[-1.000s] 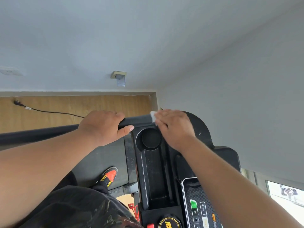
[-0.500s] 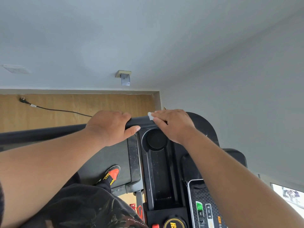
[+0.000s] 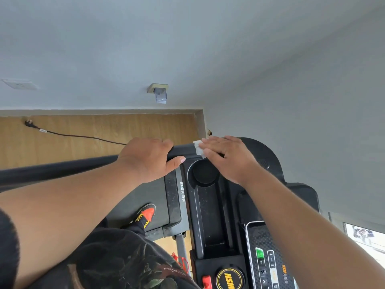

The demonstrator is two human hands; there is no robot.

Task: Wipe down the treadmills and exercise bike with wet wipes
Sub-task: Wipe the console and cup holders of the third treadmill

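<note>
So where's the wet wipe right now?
In the head view, the wet wipe lies under the right hand's fingertips, pressed on the black handrail just above the round cup holder, beside the left hand.

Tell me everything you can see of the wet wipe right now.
The small white wet wipe looks like thin, soft, crumpled cloth. Only its left edge shows, past the fingertips of the right hand, whose straight fingers press it flat on the black treadmill handrail, just above the round black cup holder. The rest is hidden under the hand. The left hand grips the handrail beside it, not touching it.
</note>
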